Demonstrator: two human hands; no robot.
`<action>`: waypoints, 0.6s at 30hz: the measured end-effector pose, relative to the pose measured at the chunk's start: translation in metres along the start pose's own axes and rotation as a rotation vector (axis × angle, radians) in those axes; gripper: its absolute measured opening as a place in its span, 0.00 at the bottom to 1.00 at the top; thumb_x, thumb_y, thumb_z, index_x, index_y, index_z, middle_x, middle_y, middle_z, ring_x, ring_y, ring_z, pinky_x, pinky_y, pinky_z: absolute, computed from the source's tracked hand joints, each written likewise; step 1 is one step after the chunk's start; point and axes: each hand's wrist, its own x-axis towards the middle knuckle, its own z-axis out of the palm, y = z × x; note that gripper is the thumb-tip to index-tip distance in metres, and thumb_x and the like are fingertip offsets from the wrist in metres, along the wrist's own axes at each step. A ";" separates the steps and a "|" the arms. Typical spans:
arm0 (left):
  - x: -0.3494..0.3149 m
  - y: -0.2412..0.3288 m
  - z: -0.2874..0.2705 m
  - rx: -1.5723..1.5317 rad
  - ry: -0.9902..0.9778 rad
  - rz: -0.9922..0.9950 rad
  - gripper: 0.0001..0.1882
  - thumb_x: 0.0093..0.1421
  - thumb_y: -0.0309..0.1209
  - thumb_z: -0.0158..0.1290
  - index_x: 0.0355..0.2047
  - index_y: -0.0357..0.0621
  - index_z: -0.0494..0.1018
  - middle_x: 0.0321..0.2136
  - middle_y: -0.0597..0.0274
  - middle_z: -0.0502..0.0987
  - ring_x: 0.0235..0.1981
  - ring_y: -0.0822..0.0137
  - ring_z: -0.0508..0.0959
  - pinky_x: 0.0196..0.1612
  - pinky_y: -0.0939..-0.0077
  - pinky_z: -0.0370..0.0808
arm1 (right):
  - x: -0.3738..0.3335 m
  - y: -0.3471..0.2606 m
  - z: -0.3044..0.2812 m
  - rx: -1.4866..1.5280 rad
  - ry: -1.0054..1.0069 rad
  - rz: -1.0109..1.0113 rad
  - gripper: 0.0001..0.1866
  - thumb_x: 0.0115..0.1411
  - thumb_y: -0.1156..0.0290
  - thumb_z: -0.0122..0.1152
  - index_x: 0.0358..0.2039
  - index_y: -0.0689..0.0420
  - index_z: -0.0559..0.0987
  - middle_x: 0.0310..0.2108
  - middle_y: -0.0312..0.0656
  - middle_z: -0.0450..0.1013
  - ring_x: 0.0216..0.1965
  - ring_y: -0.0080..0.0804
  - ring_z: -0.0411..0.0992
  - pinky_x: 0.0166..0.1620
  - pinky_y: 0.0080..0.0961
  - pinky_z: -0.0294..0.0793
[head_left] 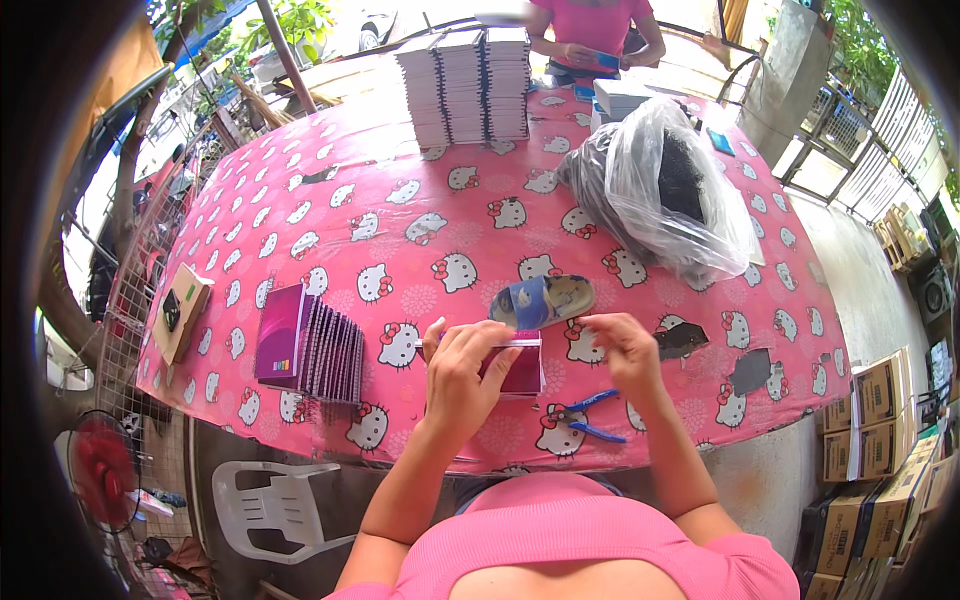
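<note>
My left hand (465, 365) is closed over a small purple notebook (522, 373) near the table's front edge. A thin pale strip runs along the notebook's upper edge, beneath my fingers. To its right, my right hand (628, 350) is raised with thumb and fingers pinched together; whatever they hold, if anything, is too small to make out. Just beyond the notebook lies a blue slide sandal (540, 300). Blue-handled pliers (592, 418) rest with handles spread, between the notebook and my right forearm.
Purple spiral notebooks (308, 345) stand stacked at left, beside a small wooden board (182, 315). Tall stacks of coil-bound books (465, 88) rise at the back. A clear plastic bag (665, 190) with black contents sits back right. Across the table, another person (590, 40) handles a blue item.
</note>
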 end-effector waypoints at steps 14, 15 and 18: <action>-0.009 0.005 0.007 0.143 0.119 0.042 0.10 0.44 0.27 0.67 0.29 0.43 0.81 0.28 0.62 0.77 0.41 0.59 0.76 0.46 0.66 0.70 | 0.031 -0.034 0.007 -0.139 -0.344 -0.344 0.08 0.56 0.75 0.62 0.38 0.57 0.80 0.29 0.42 0.74 0.29 0.39 0.74 0.33 0.30 0.73; -0.010 0.002 0.006 0.096 0.119 0.029 0.10 0.44 0.27 0.67 0.29 0.42 0.81 0.27 0.61 0.77 0.40 0.59 0.76 0.44 0.66 0.72 | 0.031 -0.036 0.007 -0.187 -0.355 -0.345 0.08 0.56 0.74 0.62 0.38 0.57 0.80 0.30 0.42 0.74 0.29 0.40 0.74 0.33 0.31 0.74; -0.007 0.003 0.007 0.087 0.114 0.009 0.10 0.44 0.27 0.67 0.29 0.42 0.81 0.27 0.61 0.78 0.35 0.61 0.75 0.40 0.68 0.71 | 0.027 -0.052 0.004 -0.347 -0.323 -0.414 0.10 0.56 0.70 0.64 0.39 0.54 0.81 0.32 0.41 0.72 0.30 0.41 0.74 0.32 0.35 0.75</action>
